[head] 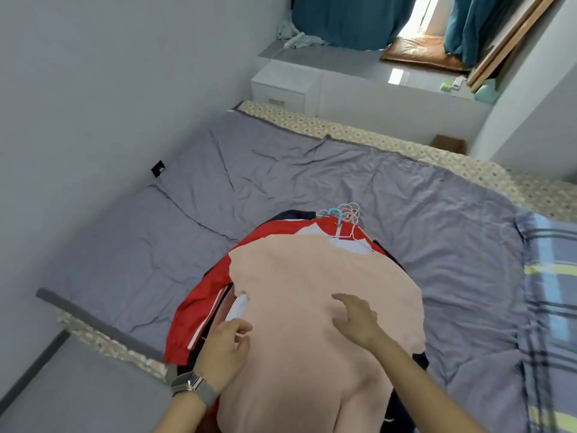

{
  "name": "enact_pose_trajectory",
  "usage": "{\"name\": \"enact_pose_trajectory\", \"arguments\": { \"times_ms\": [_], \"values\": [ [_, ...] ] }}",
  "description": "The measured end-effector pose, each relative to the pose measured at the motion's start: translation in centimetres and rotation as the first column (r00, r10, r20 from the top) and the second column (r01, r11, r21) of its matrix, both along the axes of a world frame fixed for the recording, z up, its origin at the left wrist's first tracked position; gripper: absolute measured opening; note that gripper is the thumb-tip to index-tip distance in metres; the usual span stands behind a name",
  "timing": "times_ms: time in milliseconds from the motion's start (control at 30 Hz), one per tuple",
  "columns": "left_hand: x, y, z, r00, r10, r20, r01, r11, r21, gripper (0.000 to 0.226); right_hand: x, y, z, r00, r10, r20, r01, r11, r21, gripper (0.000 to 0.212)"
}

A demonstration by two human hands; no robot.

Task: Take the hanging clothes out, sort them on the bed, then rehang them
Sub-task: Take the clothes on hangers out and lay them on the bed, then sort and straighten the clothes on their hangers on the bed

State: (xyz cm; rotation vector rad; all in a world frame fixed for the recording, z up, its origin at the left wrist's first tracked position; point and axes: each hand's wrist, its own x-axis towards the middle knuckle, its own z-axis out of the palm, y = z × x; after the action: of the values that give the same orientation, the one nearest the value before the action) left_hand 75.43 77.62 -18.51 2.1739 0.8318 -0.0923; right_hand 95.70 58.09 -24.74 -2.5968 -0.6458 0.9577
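A pile of clothes on hangers lies on the bed (281, 170). On top is a pale pink shirt (306, 276) on a white hanger, with a red jacket (212, 282) and dark garments under it. Several hanger hooks (343, 212), pink, white and blue, stick out at the far end of the pile. My left hand (224, 348), with a watch on its wrist, rests at the pink shirt's left edge with fingers loosely curled. My right hand (356, 317) lies flat on the shirt's middle with spread fingers.
The bed has a wrinkled grey sheet and sits against a grey wall on the left. A plaid blanket (549, 307) lies at the right. A white nightstand (281, 85) and a window ledge with teal curtains (349, 17) stand beyond the bed.
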Motion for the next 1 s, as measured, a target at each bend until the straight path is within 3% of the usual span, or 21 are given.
{"name": "enact_pose_trajectory", "arguments": {
  "times_ms": [100, 233, 367, 533, 767, 1000],
  "values": [
    [-0.4, -0.4, -0.8, 0.999, -0.024, -0.028, 0.023, 0.999, -0.033, 0.038, -4.0, -2.2, 0.1, 0.970, -0.178, -0.167, 0.203, 0.967, 0.151, 0.047],
    [-0.7, -1.7, -1.3, 0.997, -0.073, -0.021, 0.070, 0.991, -0.113, 0.035, -8.4, -5.1, 2.3, 0.850, -0.418, -0.322, 0.504, 0.823, 0.262, 0.030],
    [-1.9, -2.5, -1.1, 0.993, -0.116, 0.002, 0.113, 0.971, -0.211, 0.029, -13.1, -6.4, 4.1, 0.734, -0.565, -0.375, 0.674, 0.673, 0.305, 0.025],
    [-4.0, -0.8, -1.2, 0.984, -0.170, 0.047, 0.175, 0.919, -0.353, 0.025, -18.6, -6.4, 4.9, 0.647, -0.660, -0.383, 0.763, 0.561, 0.321, 0.019],
    [-6.6, 2.9, -2.3, 0.988, -0.152, 0.008, 0.142, 0.903, -0.406, 0.023, -22.7, -7.2, 4.2, 0.596, -0.701, -0.391, 0.803, 0.528, 0.277, 0.022],
    [-5.7, -0.3, -2.3, 0.996, -0.081, -0.032, 0.062, 0.917, -0.394, 0.026, -20.4, -9.9, 3.2, 0.617, -0.682, -0.394, 0.787, 0.547, 0.285, 0.023]
  ]
}}
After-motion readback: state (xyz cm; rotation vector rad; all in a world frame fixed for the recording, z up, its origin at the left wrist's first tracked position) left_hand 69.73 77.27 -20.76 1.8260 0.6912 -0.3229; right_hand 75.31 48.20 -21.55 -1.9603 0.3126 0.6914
